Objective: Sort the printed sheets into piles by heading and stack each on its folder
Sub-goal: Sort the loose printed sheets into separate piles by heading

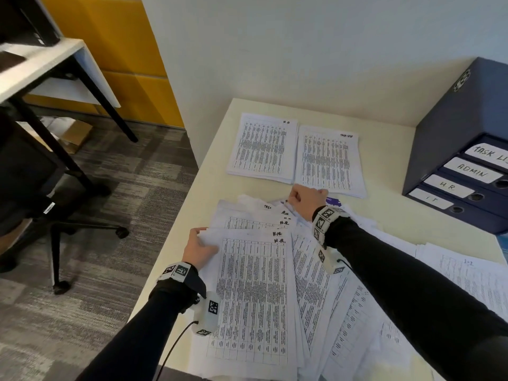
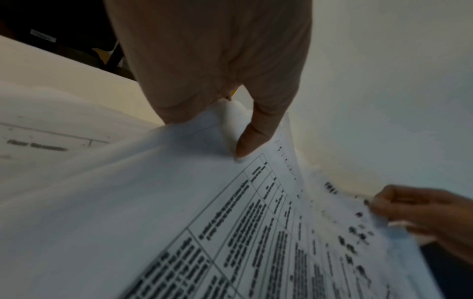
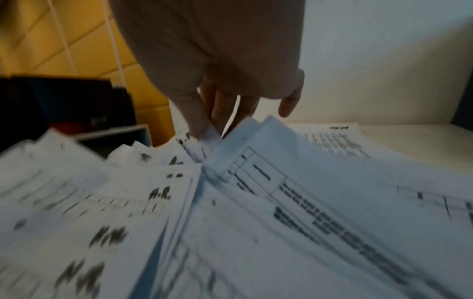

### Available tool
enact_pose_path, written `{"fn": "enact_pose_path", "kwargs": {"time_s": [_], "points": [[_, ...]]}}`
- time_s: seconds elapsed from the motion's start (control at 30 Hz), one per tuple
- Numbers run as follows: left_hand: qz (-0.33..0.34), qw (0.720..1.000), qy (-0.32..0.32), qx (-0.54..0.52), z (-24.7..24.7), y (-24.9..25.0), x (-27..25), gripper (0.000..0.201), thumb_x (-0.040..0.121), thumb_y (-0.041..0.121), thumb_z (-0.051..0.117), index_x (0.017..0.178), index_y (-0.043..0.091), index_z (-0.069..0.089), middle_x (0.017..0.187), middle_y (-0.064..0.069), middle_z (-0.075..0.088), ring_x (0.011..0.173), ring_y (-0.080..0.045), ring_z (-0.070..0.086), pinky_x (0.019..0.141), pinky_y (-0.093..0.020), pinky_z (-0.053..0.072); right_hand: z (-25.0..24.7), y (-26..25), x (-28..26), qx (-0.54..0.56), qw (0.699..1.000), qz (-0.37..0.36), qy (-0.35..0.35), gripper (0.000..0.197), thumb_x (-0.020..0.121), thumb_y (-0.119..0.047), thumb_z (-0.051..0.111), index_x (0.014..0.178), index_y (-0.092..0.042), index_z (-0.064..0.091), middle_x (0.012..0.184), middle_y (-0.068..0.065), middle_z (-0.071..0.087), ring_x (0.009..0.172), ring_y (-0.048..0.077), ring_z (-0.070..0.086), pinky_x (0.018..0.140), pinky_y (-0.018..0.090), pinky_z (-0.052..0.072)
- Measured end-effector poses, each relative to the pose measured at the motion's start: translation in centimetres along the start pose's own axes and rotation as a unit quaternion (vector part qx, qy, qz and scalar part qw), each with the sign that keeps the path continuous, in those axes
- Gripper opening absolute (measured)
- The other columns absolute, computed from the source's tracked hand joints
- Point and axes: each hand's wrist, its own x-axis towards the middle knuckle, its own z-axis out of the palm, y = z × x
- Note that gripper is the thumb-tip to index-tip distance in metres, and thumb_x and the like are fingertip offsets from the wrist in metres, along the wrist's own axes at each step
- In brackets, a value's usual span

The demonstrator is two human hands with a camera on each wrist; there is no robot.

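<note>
Head view: I hold a fanned stack (image 1: 255,284) of unsorted sheets at the near edge of the desk (image 1: 209,171).
Left hand (image 1: 198,250): thumb over, fingers under the stack's far left corner, gripping it; the left wrist view shows the thumb (image 2: 256,131) pressed on the top sheet.
Right hand (image 1: 306,198): fingers curled, pinching the corners of a few sheets at the fan's far right edge, where the headings sit; the right wrist view shows a fingertip (image 3: 198,123) on that corner, though blur hides how many sheets it has.
Sorted so far: 2 piles at the back, HR pile (image 1: 262,147) and Task List pile (image 1: 328,159), just beside each other, flat on the desk.
Folders (image 1: 464,171): 4 binders in a dark case at the right, labelled TASK LIST, ADMIN, HR, IT; no pile lies on one yet.
Step advice: I would keep the left grip firm, read each heading before pulling, and draw 1 sheet at a time, since several top sheets read H.R. and could go together.
Risk: the fan overhangs the near edge; loose sheets may slide off.
Room: pale desk in a white corner, yellow panel (image 1: 132,50), grey carpet (image 1: 115,174), office chair (image 1: 41,202).
</note>
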Motion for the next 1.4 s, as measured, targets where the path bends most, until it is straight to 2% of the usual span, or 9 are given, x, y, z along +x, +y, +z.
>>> {"fn": "enact_pose_path", "kwargs": {"time_s": [0.23,0.4,0.57,0.7,0.87,0.97,1.13,1.27,1.4], "points": [[0.014,0.999,-0.010,0.040,0.6,0.5,-0.6,0.053,0.078,-0.004,0.058,0.119,0.024,0.038,0.105,-0.016,0.057,0.096,-0.035,0.058,0.086,-0.042,0.050,-7.6,-0.7,-2.4,0.302,0.935,0.000,0.185,0.012,0.100,-0.021,0.035,0.096,-0.012,0.041,0.076,-0.001,0.048,0.057,0.011,0.040,0.053,0.023,0.038],[0.021,0.998,-0.001,0.067,1.2,1.3,-1.2,0.054,0.083,-0.005,0.055,0.128,0.016,0.035,0.097,-0.007,0.050,0.088,-0.030,0.052,0.078,-0.035,0.044,-13.7,-0.1,-4.1,0.431,0.843,-0.038,0.319,0.007,0.097,-0.021,0.042,0.092,-0.026,0.042,0.076,-0.003,0.047,0.059,0.007,0.040,0.053,0.019,0.035],[0.010,0.996,-0.003,0.087,1.2,1.5,-1.1,0.054,0.084,-0.003,0.055,0.130,0.016,0.034,0.102,-0.011,0.049,0.093,-0.032,0.052,0.078,-0.035,0.043,-17.1,2.1,-5.3,0.496,0.750,0.043,0.435,0.016,0.097,-0.016,0.044,0.086,-0.027,0.041,0.076,-0.008,0.043,0.061,0.003,0.041,0.058,0.016,0.039],[0.020,0.996,-0.005,0.091,1.1,1.6,-1.1,0.053,0.084,-0.004,0.054,0.130,0.014,0.034,0.101,-0.010,0.049,0.088,-0.028,0.049,0.076,-0.033,0.041,-13.9,5.4,-6.1,0.403,0.799,0.165,0.414,0.006,0.097,-0.016,0.041,0.102,-0.017,0.040,0.084,-0.006,0.046,0.076,0.012,0.046,0.074,0.023,0.036],[0.029,0.996,-0.010,0.087,1.3,1.6,-1.0,0.052,0.086,-0.004,0.052,0.131,0.015,0.035,0.105,-0.013,0.052,0.096,-0.034,0.054,0.078,-0.034,0.042,-5.2,9.7,-8.2,0.321,0.880,0.305,0.170,0.032,0.097,-0.009,0.039,0.128,-0.005,0.044,0.129,0.019,0.049,0.110,0.032,0.051,0.087,0.030,0.037],[0.015,0.998,-0.012,0.058,1.6,1.5,-0.7,0.047,0.088,0.002,0.052,0.131,0.015,0.035,0.115,-0.020,0.055,0.103,-0.038,0.055,0.086,-0.040,0.046,-0.3,9.6,-9.4,0.279,0.913,0.288,0.078,0.026,0.096,-0.008,0.040,0.121,-0.002,0.048,0.125,0.020,0.053,0.113,0.033,0.051,0.090,0.031,0.036],[-0.008,0.999,-0.008,-0.031,2.4,2.0,-1.3,0.067,0.074,0.057,0.047,0.128,0.017,0.038,0.136,-0.016,0.043,0.123,-0.031,0.045,0.098,-0.034,0.034,3.5,4.8,-9.3,0.307,0.928,0.209,0.042,0.015,0.099,-0.013,0.036,0.109,-0.007,0.047,0.107,0.012,0.056,0.082,0.021,0.050,0.079,0.032,0.044],[-0.015,1.000,-0.016,-0.020,2.3,1.5,-1.0,0.083,0.062,0.064,0.071,0.126,0.024,0.036,0.135,-0.015,0.046,0.119,-0.032,0.050,0.101,-0.040,0.040,3.5,1.6,-7.0,0.311,0.940,0.126,-0.060,0.025,0.097,-0.021,0.044,0.120,-0.012,0.045,0.106,0.005,0.053,0.077,0.015,0.051,0.072,0.025,0.041],[-0.007,0.999,-0.031,0.024,2.1,0.9,-0.5,0.079,0.068,0.019,0.081,0.130,0.018,0.032,0.119,-0.015,0.052,0.109,-0.036,0.055,0.093,-0.046,0.048,1.6,1.3,-2.7,0.264,0.952,0.152,-0.007,0.027,0.095,-0.018,0.047,0.120,-0.009,0.052,0.114,0.011,0.057,0.100,0.024,0.056,0.087,0.028,0.043]]}}
